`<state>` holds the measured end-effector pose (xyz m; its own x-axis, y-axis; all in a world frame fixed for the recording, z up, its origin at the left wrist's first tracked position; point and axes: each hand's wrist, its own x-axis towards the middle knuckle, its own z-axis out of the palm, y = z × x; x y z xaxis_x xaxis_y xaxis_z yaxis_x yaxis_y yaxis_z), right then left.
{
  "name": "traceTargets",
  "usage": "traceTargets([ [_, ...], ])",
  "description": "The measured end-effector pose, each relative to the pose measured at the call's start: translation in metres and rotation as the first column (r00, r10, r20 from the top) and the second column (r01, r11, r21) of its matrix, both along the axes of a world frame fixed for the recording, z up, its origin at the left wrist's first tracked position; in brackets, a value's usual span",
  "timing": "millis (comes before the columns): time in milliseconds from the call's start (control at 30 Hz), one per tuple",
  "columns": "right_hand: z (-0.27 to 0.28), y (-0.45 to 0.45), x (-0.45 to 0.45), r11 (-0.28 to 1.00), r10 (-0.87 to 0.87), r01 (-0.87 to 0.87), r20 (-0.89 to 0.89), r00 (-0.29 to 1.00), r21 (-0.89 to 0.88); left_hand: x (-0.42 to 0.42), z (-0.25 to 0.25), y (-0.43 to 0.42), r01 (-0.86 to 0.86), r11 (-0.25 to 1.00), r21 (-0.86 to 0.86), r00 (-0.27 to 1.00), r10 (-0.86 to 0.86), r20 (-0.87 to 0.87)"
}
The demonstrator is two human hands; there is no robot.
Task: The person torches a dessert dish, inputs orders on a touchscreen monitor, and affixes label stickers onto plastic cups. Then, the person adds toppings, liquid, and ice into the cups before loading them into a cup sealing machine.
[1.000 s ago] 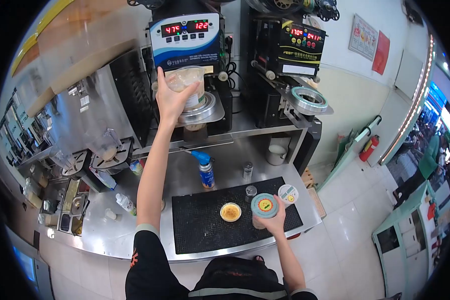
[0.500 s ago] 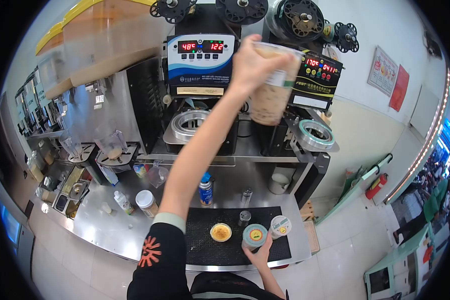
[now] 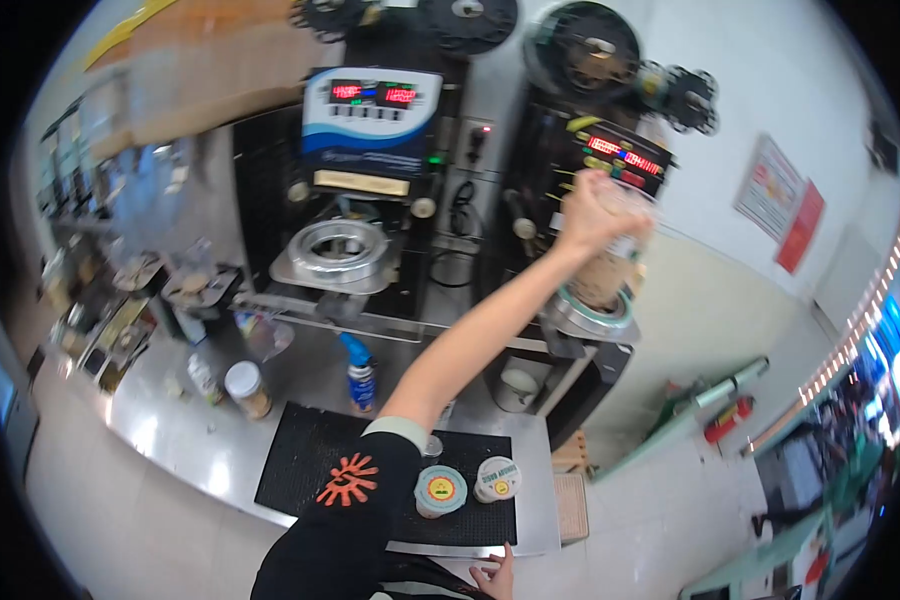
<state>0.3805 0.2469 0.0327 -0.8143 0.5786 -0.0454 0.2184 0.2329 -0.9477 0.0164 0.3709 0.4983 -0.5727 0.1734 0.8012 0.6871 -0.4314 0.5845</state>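
My left hand (image 3: 592, 215), at the end of a black sleeve, is closed around the top of a clear plastic cup (image 3: 602, 278) of brown drink. The cup's bottom is at the teal-rimmed ring (image 3: 582, 318) of the right sealing machine (image 3: 570, 150); blur hides whether it is seated. My right hand (image 3: 495, 575) is low by the counter's front edge, empty, its fingers apart and partly bent. Nearest to it are a sealed cup with a teal lid (image 3: 440, 490) and a white-lidded cup (image 3: 497, 479) on the black mat (image 3: 310, 455).
At left stands another sealing machine (image 3: 370, 130) with a metal ring (image 3: 338, 245). A blue spray can (image 3: 361, 385), a white-capped jar (image 3: 247, 388) and a small bottle (image 3: 204, 378) are on the steel counter (image 3: 170, 420). A metal pot (image 3: 516, 388) sits under the right machine.
My left hand has carried the drink cup rightward and down to the right machine's ring. My right hand has let go of the teal-lidded cup and drawn back. My sleeve now covers the small yellow-topped cup's place.
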Motion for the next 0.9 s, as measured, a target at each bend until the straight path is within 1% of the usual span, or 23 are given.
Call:
traceTargets([
  [33,-0.022,0.01,0.005,0.998,0.032,-0.035,0.063,0.998,0.052,-0.002,-0.004,0.003,0.04,0.999,0.0,0.999,-0.04,0.004],
  [67,-0.048,0.023,0.009,0.992,0.064,-0.077,0.128,0.99,0.104,0.004,-0.005,-0.001,0.055,0.998,-0.005,0.997,-0.055,0.047],
  [100,-0.058,0.029,0.009,0.995,0.089,-0.085,0.066,0.994,-0.054,-0.002,-0.013,0.012,0.059,0.998,0.022,0.997,-0.06,0.039],
  [133,-0.062,0.036,0.005,0.988,0.145,-0.136,0.143,0.979,-0.068,0.0,-0.019,0.014,0.035,0.999,-0.01,0.997,-0.035,0.065],
  [167,-0.059,0.042,-0.003,0.98,0.198,-0.185,0.217,0.956,-0.078,0.004,-0.023,0.008,0.06,0.997,-0.039,0.996,-0.057,0.075],
  [200,-0.056,0.047,-0.009,0.969,0.246,-0.23,0.29,0.925,-0.089,0.002,-0.031,0.014,0.018,0.999,-0.038,0.998,-0.016,0.06],
  [233,-0.07,0.052,-0.018,0.767,0.109,-0.016,0.106,0.988,-0.642,-0.003,-0.042,0.018,0.0,0.996,-0.088,0.999,0.005,0.052],
  [267,-0.071,0.057,-0.023,0.838,0.261,-0.163,0.121,0.958,-0.521,-0.005,-0.052,0.015,0.008,0.995,-0.099,0.999,-0.004,0.041],
  [300,-0.07,0.063,-0.03,0.864,0.4,-0.318,0.15,0.904,-0.39,-0.002,-0.058,0.006,-0.055,0.977,-0.204,0.996,0.069,0.059],
  [333,-0.07,0.068,-0.039,0.845,0.52,-0.471,0.19,0.833,-0.253,-0.008,-0.07,0.009,-0.084,0.97,-0.228,0.993,0.1,0.062],
  [367,-0.068,0.072,-0.047,0.785,0.616,-0.608,0.242,0.749,-0.117,0.0,-0.073,0.001,-0.089,0.959,-0.27,0.99,0.115,0.085],
  [400,-0.067,0.074,-0.055,0.691,0.686,-0.723,0.303,0.661,0.013,0.006,-0.071,-0.009,0.011,0.937,-0.35,0.988,0.044,0.15],
  [433,-0.059,0.072,-0.061,0.649,0.709,-0.758,0.312,0.632,0.06,0.011,-0.074,-0.015,-0.007,0.93,-0.369,0.992,0.053,0.115],
  [467,-0.057,0.07,-0.066,0.63,0.734,-0.774,0.279,0.619,0.062,0.015,-0.076,-0.018,-0.019,0.921,-0.389,0.995,0.056,0.082],
  [533,-0.036,0.062,-0.079,0.42,0.824,-0.891,0.338,0.455,0.174,0.019,-0.079,-0.021,-0.056,0.907,-0.418,0.998,0.055,-0.015],
  [600,-0.044,0.056,-0.084,0.447,0.816,-0.884,0.344,0.464,0.133,0.026,-0.077,-0.041,-0.073,0.881,-0.467,0.996,0.043,-0.076],
  [633,-0.051,0.051,-0.086,0.443,0.821,-0.89,0.351,0.45,0.106,0.019,-0.089,-0.038,-0.226,0.877,-0.423,0.962,0.132,-0.241],
  [667,-0.058,0.046,-0.09,0.422,0.831,-0.903,0.363,0.421,0.082,0.011,-0.103,-0.04,-0.385,0.851,-0.357,0.887,0.234,-0.397],
  [733,-0.066,0.037,-0.099,0.34,0.856,-0.939,0.395,0.333,0.055,0.031,-0.108,-0.108,-0.514,0.674,-0.53,0.814,0.188,-0.55],
  [800,-0.068,0.022,-0.103,0.232,0.914,-0.959,0.373,0.157,-0.164,0.042,-0.125,-0.184,-0.482,0.553,-0.68,0.809,-0.017,-0.587],
  [833,-0.069,0.012,-0.102,0.179,0.93,-0.946,0.36,0.073,-0.271,0.048,-0.139,-0.224,-0.447,0.465,-0.764,0.837,-0.085,-0.541],
  [867,-0.075,0.005,-0.105,0.094,0.93,-0.952,0.366,-0.021,-0.293,0.053,-0.16,-0.266,-0.396,0.374,-0.839,0.866,-0.151,-0.477],
  [900,-0.082,-0.004,-0.106,0.014,0.923,-0.949,0.37,-0.108,-0.314,0.064,-0.187,-0.311,-0.375,0.295,-0.879,0.903,-0.099,-0.418],
])
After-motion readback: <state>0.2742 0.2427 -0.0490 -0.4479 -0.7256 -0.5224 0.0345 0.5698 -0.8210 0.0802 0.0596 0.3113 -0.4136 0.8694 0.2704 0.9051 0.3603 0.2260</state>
